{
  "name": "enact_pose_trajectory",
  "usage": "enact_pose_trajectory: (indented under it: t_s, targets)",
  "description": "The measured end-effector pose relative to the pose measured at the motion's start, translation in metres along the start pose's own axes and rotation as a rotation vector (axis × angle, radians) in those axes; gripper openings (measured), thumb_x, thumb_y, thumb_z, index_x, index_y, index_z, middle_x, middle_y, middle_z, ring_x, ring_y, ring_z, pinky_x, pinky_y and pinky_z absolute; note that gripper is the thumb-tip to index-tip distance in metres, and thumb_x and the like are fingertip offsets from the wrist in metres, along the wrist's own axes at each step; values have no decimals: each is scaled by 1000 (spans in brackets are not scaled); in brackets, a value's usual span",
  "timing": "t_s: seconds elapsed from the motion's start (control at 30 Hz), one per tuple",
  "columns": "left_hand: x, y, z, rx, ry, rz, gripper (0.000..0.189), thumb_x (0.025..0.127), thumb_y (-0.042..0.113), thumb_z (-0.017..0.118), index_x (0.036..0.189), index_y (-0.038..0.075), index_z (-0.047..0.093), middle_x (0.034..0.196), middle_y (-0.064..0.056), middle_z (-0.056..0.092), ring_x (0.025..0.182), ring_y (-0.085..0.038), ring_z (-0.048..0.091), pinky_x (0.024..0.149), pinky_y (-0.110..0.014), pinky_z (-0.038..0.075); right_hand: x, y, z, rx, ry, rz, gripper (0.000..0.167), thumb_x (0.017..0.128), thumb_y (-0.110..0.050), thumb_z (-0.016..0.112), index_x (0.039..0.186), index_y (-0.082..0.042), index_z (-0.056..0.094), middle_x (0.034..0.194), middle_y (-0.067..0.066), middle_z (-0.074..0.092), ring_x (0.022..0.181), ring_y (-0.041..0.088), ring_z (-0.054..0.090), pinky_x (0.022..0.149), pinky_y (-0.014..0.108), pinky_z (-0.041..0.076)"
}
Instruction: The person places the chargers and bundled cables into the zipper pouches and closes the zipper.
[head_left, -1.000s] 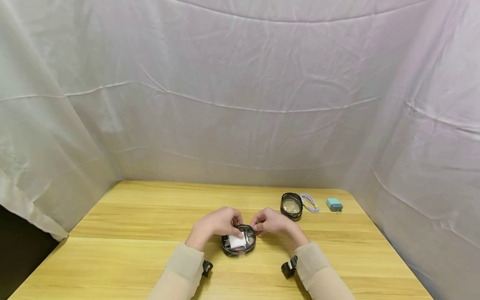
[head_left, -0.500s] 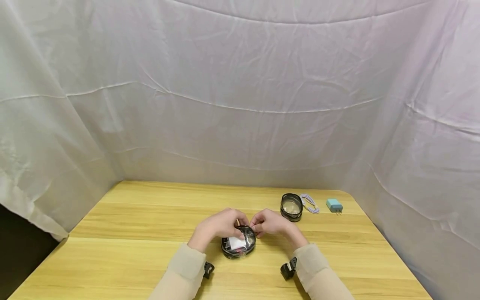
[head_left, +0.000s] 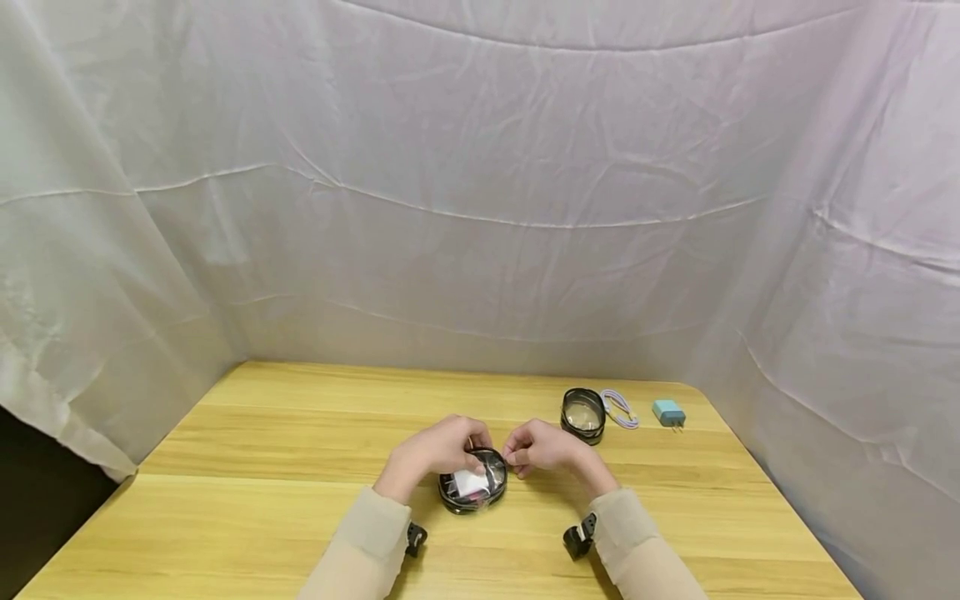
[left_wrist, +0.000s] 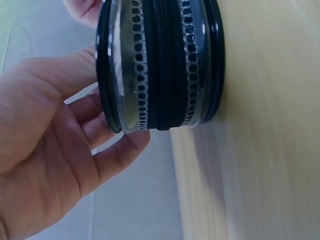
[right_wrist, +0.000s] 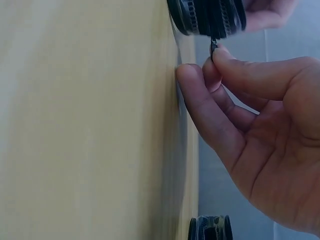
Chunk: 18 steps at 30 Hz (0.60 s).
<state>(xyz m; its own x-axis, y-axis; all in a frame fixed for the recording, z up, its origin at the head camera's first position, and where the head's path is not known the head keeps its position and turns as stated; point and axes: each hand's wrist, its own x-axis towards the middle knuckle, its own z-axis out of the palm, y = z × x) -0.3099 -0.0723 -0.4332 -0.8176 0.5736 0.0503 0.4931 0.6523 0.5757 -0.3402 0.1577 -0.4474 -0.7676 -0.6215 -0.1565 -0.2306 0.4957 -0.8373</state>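
Observation:
A round clear pouch with black trim point(head_left: 491, 492) sits on the table in front of the person, a white item and other small things showing through its top. My left hand point(head_left: 438, 450) grips the pouch from its far left side, thumb on top and fingers around the back, as the left wrist view shows beside the zipper band point(left_wrist: 164, 65). With thumb and forefinger, my right hand point(head_left: 547, 446) pinches the small dark zipper pull point(right_wrist: 214, 47) that sticks out from the pouch's side. The zipper looks closed along the stretch seen in the left wrist view.
A second round black-trimmed pouch point(head_left: 582, 433) stands at the back right of the wooden table point(head_left: 300, 433). Beside it lie a coiled lavender cable point(head_left: 619, 408) and a teal plug-in charger point(head_left: 668, 412). Pale cloth curtains point(head_left: 480, 250) hang behind and along both sides.
The pouch has shifted slightly left, with the left hand still gripping it. My right hand has barely moved. The items at the back right stay put.

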Motion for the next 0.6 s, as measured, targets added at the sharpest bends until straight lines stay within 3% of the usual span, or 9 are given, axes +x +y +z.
enact_pose_trajectory:
  t_s: [0.27, 0.6]
  targets:
    - [-1, -3, -3, 6, 14, 17, 21, 83, 6, 86, 101, 10, 73, 96, 3, 72, 91, -12, 63, 85, -31, 55, 1, 2, -1, -1, 16, 4, 7, 99, 5, 64, 96, 6, 71, 87, 9, 69, 75, 19, 69, 76, 36, 64]
    - [0, 3, -3, 18, -14, -17, 25, 81, 18, 90, 96, 12, 71, 87, 6, 67, 80, -7, 60, 75, -27, 53, 3, 4, 1, -15, 30, -5, 7, 97, 6, 64, 95, 6, 71, 86, 5, 70, 76, 19, 70, 75, 36, 64]
